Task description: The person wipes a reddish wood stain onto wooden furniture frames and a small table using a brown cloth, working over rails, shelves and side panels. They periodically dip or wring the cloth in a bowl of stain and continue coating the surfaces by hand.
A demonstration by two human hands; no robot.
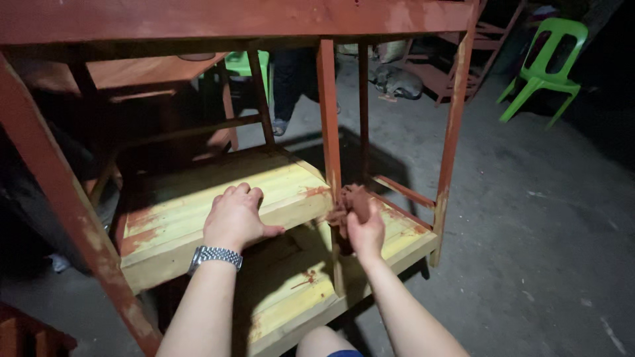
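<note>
Concrete floor (529, 218) all around, green plastic chair (546, 63) far right, red-stained wooden frame (329, 112) in the middle; left hand (233, 217) lies flat, fingers spread, on the yellow shelf board (178, 205) (watch on wrist), right hand (365, 228) clenched around a reddish rag (349, 201) against the upright post

- My left hand (235, 217) lies palm down, fingers curled forward over an edge, thumb spread out to the right.
- My left wrist is straight; the bare forearm runs down to the lower frame edge.
- My right hand (366, 228) is raised, its back toward me, fingers closed in a fist-like grip.
- My right forearm is bare and angles down and to the right.
- Both hands sit near each other, not touching.
</note>
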